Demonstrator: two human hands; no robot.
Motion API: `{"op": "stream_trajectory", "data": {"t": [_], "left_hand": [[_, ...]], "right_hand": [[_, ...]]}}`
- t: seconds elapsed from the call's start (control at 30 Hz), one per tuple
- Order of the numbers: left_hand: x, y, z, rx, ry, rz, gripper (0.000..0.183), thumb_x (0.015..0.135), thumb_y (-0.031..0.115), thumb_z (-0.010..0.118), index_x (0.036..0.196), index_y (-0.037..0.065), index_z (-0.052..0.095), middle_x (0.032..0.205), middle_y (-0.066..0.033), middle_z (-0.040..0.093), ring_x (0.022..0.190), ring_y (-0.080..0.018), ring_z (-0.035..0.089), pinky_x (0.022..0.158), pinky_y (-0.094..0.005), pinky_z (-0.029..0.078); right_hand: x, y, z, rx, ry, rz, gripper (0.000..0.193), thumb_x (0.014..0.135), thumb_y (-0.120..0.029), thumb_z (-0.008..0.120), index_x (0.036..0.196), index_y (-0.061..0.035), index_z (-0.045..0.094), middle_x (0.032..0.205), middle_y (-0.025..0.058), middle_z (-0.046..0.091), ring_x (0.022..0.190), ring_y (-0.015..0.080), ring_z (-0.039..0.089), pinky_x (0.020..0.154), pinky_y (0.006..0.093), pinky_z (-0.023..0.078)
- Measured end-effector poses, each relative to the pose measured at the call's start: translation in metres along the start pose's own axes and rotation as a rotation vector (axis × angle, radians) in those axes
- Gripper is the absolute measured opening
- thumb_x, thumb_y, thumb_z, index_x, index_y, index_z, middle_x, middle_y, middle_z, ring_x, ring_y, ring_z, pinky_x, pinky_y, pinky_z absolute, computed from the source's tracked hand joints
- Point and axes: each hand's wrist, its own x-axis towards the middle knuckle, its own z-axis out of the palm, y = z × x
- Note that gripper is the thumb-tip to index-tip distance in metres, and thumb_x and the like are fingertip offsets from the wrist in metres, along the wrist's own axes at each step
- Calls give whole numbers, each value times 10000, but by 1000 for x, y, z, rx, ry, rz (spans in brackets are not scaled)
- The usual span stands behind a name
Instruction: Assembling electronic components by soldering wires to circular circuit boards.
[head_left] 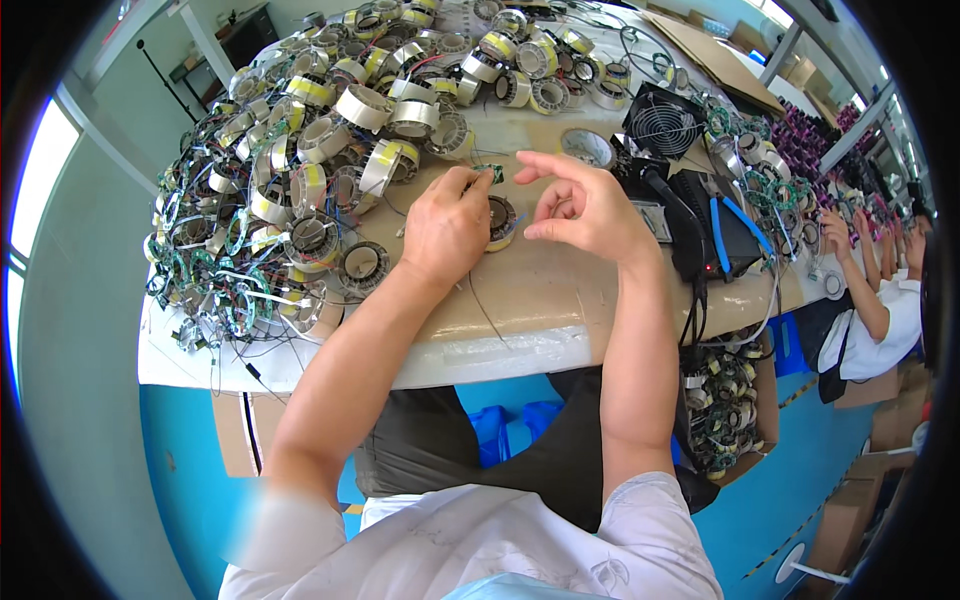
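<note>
My left hand [446, 225] is closed on a motor stator [502, 222], a copper-wound ring whose left part is hidden behind the fingers. A small green circuit board [494, 173] shows at the fingertips; whether it is joined to the stator I cannot tell. A thin dark wire trails from under this hand toward the table's front edge. Just to the right, my right hand [585, 210] is raised with its fingers apart, curved toward the stator, and nothing shows between them. Close to the left hand lie several wound stators [363, 266] at the edge of a big pile.
The pile of stators [325, 138] and tangled green boards covers the table's left and back. A tape roll [588, 148], a black fan [664, 127], and blue-handled pliers [738, 230] on a black box stand right. A carton [768, 400] of parts sits below. Other people work far right.
</note>
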Motion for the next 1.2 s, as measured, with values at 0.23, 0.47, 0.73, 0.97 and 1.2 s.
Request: {"op": "stream_trajectory", "data": {"t": [0.23,0.47,0.73,0.97,1.2], "left_hand": [[1,2,-2,-24,17,-28,297,799,36,680,1091,40,733,961,-96,663,818,-284,671,695,-385,557],[9,-4,-13,-137,185,-125,198,850,4,685,1034,32,752,939,-104,692,772,-297,686,673,-373,555],[13,2,-22,-244,183,-169,191,834,-5,718,1017,31,761,941,-108,704,758,-268,691,667,-353,552],[12,-1,-24,-322,131,-243,201,862,21,729,1058,43,769,980,-94,726,766,-159,672,646,-271,527],[12,1,-29,-360,80,-337,217,870,37,731,1083,56,768,984,-74,727,751,-121,642,662,-245,516]], "right_hand": [[10,18,15,165,-129,157,121,843,-6,760,952,45,752,903,137,730,653,148,690,527,253,555],[15,11,32,328,46,306,132,905,-71,727,948,53,709,831,124,737,604,164,702,491,247,560],[17,15,43,286,167,217,135,896,-69,741,950,47,697,820,114,737,563,136,685,440,227,527],[18,11,45,233,295,163,146,876,-63,754,928,65,709,782,104,728,565,147,695,440,230,527],[15,11,38,381,144,161,184,884,-50,743,1013,79,722,809,110,736,609,158,711,488,247,571]]}}
